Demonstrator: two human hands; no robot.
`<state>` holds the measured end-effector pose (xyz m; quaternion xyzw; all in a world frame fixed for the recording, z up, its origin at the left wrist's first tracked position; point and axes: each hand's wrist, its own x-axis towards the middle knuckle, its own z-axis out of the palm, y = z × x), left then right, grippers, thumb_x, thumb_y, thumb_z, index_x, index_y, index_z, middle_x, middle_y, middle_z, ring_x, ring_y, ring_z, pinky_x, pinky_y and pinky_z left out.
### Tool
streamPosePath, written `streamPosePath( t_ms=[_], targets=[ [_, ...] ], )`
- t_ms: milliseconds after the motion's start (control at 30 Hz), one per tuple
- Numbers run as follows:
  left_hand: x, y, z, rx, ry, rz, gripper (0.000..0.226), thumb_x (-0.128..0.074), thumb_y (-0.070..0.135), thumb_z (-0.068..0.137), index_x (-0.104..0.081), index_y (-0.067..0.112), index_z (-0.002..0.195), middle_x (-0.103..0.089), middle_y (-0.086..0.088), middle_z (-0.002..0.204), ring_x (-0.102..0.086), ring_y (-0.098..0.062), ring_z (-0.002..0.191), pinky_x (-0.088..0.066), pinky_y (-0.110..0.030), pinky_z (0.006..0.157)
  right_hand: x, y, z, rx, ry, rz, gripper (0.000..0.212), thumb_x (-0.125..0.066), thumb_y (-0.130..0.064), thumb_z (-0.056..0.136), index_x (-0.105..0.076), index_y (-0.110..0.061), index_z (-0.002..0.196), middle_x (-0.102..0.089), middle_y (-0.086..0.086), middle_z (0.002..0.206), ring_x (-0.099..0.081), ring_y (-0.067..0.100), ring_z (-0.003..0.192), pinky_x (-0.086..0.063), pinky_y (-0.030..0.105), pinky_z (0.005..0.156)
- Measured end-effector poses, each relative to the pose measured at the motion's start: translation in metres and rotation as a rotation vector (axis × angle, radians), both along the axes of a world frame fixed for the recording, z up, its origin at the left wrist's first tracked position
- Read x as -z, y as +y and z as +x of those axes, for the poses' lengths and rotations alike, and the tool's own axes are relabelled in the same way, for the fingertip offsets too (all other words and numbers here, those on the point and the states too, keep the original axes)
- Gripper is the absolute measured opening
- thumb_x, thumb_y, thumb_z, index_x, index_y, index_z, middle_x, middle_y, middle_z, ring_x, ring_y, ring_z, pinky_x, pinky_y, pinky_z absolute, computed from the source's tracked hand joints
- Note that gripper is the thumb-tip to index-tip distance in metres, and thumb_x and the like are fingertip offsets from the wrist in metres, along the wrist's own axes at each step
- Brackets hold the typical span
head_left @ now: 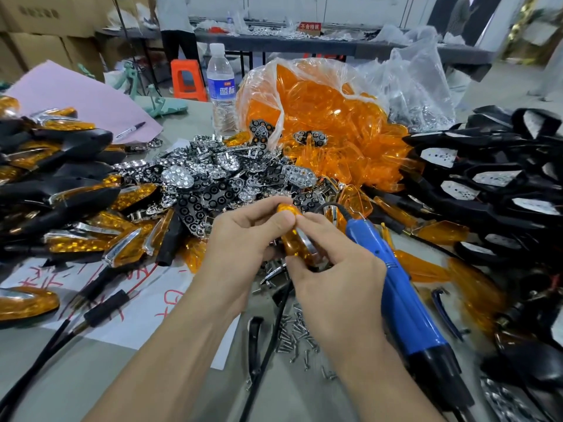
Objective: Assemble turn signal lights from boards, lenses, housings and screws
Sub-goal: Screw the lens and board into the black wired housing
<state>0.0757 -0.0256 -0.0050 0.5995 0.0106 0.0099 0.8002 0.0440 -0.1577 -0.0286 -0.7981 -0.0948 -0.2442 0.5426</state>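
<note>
Both my hands hold one orange lens (293,240) with a chrome trim piece above the table's middle. My left hand (240,239) pinches its top end between thumb and fingers. My right hand (332,269) pinches its lower side, fingers curled round it. A blue electric screwdriver (396,284) lies just right of my right hand, untouched. Loose screws (297,333) are scattered on the table below my hands. Behind lie a heap of chrome reflector boards (213,178), a plastic bag of orange lenses (329,117) and, at right, black housings (487,184).
Finished orange-and-black lights (70,190) are stacked at left with their cables trailing toward me over white paper (146,306). A water bottle (221,86) stands behind the reflector heap. A pen (131,129) rests on pink paper at back left. More benches and cartons stand behind.
</note>
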Motion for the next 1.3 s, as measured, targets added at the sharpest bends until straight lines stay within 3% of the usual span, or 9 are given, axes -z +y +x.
streamPosePath(
  t_ms=[100,300,467,567,733,867,1000,1167,1300],
  targets=[
    [-0.001,0.000,0.002,-0.054,0.002,-0.014,0.014,-0.069,0.002,0.087,-0.076,0.006,0.098,-0.076,-0.007,0.082,-0.068,-0.017,0.070,-0.060,-0.029,0.060,-0.004,-0.003,0.005,-0.087,0.062,0.093,0.051,-0.085,-0.006,0.076,-0.078,-0.039,0.115,-0.073,-0.028,0.114,-0.065,-0.012,0.112,-0.049,0.009,0.095],
    [-0.004,0.008,0.000,0.138,-0.061,-0.097,0.034,-0.066,0.008,0.078,-0.068,-0.007,0.108,-0.072,-0.017,0.094,-0.069,-0.023,0.076,-0.059,-0.033,0.063,-0.009,-0.023,0.016,-0.326,0.399,0.425,0.037,-0.073,-0.031,0.085,-0.074,-0.031,0.122,-0.079,-0.005,0.108,-0.075,0.014,0.102,-0.060,0.034,0.087],
    [-0.006,0.009,-0.001,0.218,-0.160,-0.150,0.018,-0.072,0.007,0.079,-0.077,0.005,0.096,-0.074,-0.014,0.094,-0.071,-0.024,0.080,-0.060,-0.036,0.066,-0.017,-0.030,0.015,-0.362,0.294,0.542,0.037,-0.077,0.000,0.086,-0.075,-0.009,0.122,-0.080,0.002,0.110,-0.076,0.018,0.106,-0.060,0.029,0.089],
    [-0.008,0.010,-0.003,0.225,-0.179,-0.165,0.022,-0.075,0.015,0.070,-0.080,0.010,0.090,-0.076,-0.010,0.094,-0.072,-0.023,0.082,-0.061,-0.038,0.067,-0.016,-0.026,0.011,-0.360,0.214,0.537,0.033,-0.076,0.006,0.085,-0.078,-0.015,0.111,-0.081,0.000,0.104,-0.077,0.018,0.100,-0.061,0.026,0.083],
    [-0.011,0.009,-0.003,0.203,-0.189,-0.149,0.020,-0.076,0.019,0.067,-0.082,0.015,0.085,-0.076,-0.009,0.093,-0.070,-0.025,0.081,-0.061,-0.047,0.067,-0.016,-0.021,0.009,-0.304,0.134,0.497,0.030,-0.078,-0.011,0.085,-0.080,-0.029,0.108,-0.081,-0.005,0.102,-0.078,0.014,0.097,-0.060,0.023,0.080],
    [-0.009,0.008,-0.002,0.152,-0.187,-0.120,0.017,-0.076,0.016,0.073,-0.082,0.012,0.088,-0.075,-0.010,0.087,-0.070,-0.022,0.074,-0.059,-0.032,0.061,-0.017,-0.023,0.011,-0.309,0.209,0.357,0.028,-0.076,-0.027,0.084,-0.079,-0.036,0.111,-0.080,-0.008,0.099,-0.076,0.010,0.091,-0.060,0.029,0.077],
    [-0.007,0.009,0.000,0.103,-0.182,-0.042,0.025,-0.079,0.030,0.069,-0.084,0.019,0.091,-0.077,-0.008,0.089,-0.071,-0.020,0.077,-0.059,-0.030,0.065,-0.016,-0.024,0.013,-0.375,0.248,0.413,0.037,-0.078,-0.021,0.083,-0.077,-0.028,0.120,-0.081,-0.002,0.104,-0.076,0.027,0.096,-0.064,0.042,0.084],
    [-0.007,0.009,0.001,0.232,-0.133,-0.034,0.043,-0.077,0.029,0.074,-0.078,0.018,0.116,-0.078,-0.008,0.109,-0.074,-0.021,0.094,-0.061,-0.033,0.073,-0.019,-0.029,0.013,-0.381,0.230,0.501,0.039,-0.077,-0.016,0.083,-0.076,-0.019,0.122,-0.080,0.001,0.109,-0.076,0.024,0.101,-0.063,0.038,0.085],
    [-0.007,0.013,0.000,0.214,-0.171,0.046,0.046,-0.077,0.013,0.078,-0.070,0.006,0.123,-0.079,-0.010,0.098,-0.075,-0.022,0.086,-0.062,-0.033,0.072,-0.020,-0.027,0.012,-0.404,0.300,0.548,0.031,-0.075,-0.016,0.086,-0.079,-0.022,0.116,-0.080,0.006,0.104,-0.075,0.020,0.094,-0.061,0.032,0.078]
  ],
)
